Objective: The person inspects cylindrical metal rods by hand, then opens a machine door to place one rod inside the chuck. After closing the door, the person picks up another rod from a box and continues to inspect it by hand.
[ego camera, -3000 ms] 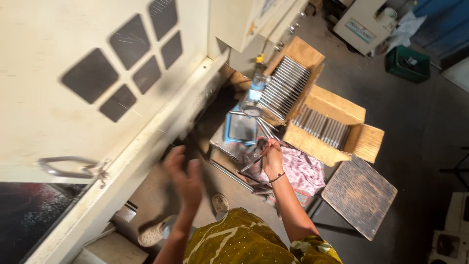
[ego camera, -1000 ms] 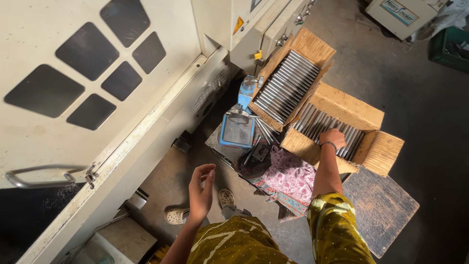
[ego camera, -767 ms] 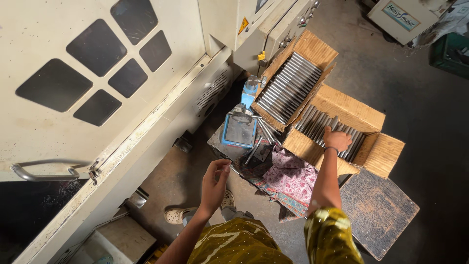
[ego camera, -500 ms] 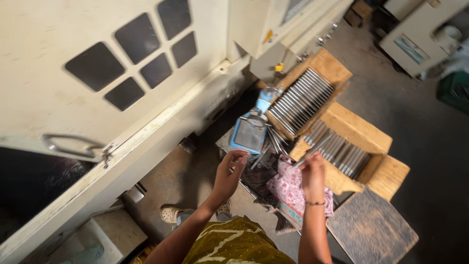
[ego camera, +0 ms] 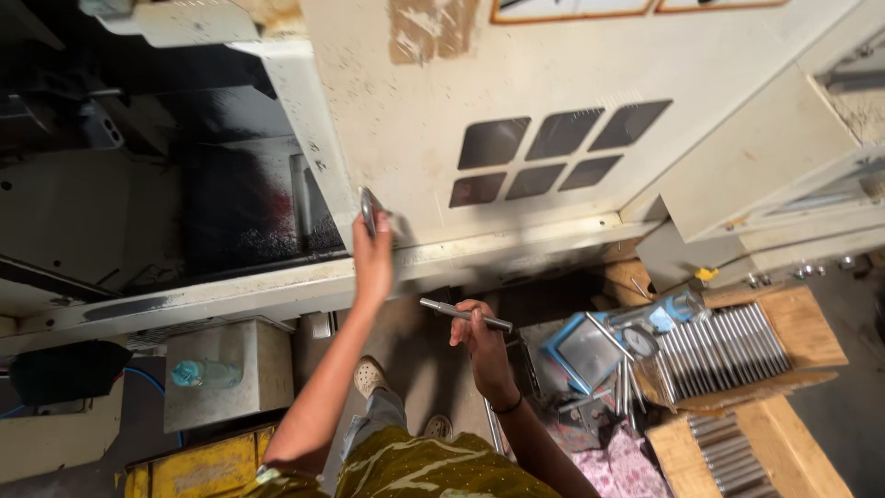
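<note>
A cream machine housing [ego camera: 553, 92] fills the workshop wall, its door slid open on a dark chamber [ego camera: 212, 212]. My left hand [ego camera: 373, 254] grips the door handle [ego camera: 368, 208]; my right hand [ego camera: 479, 337] is closed around a steel rod [ego camera: 464, 314], not yet loaded. More rods wait in the wooden crate [ego camera: 728, 346].
</note>
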Demonstrator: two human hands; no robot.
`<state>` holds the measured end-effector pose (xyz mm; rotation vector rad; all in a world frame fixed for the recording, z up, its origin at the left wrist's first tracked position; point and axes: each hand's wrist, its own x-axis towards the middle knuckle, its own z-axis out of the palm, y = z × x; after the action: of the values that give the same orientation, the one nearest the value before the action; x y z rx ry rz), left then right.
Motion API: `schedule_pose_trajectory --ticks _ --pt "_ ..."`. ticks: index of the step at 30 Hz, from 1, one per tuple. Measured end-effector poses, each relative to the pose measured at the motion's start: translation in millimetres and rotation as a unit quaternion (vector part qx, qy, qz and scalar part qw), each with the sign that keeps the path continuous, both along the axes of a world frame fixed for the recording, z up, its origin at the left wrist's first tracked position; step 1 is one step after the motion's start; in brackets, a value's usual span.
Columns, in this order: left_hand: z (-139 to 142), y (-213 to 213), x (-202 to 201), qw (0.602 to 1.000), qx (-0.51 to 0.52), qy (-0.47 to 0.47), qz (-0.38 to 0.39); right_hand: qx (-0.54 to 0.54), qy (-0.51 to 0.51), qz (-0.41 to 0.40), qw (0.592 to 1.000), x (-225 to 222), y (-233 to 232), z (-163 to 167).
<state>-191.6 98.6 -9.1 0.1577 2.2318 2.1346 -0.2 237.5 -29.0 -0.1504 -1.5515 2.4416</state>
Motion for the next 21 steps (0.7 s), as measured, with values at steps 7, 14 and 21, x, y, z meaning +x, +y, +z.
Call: schedule_pose_trajectory --ticks 7,14,21 --pt "-33 46 -1 0.977 -0.072 0.161 0.121 0.025 -0.034 -0.145 0.989 12 43 4" --pt "-25 110 7 0.981 -0.083 0.177 -0.003 0.068 -0.076 -0.238 0.966 34 79 14" --pt "-6 201 9 0.958 -0.093 0.220 -0.161 0.046 -0.036 -0.288 0.956 72 76 13"
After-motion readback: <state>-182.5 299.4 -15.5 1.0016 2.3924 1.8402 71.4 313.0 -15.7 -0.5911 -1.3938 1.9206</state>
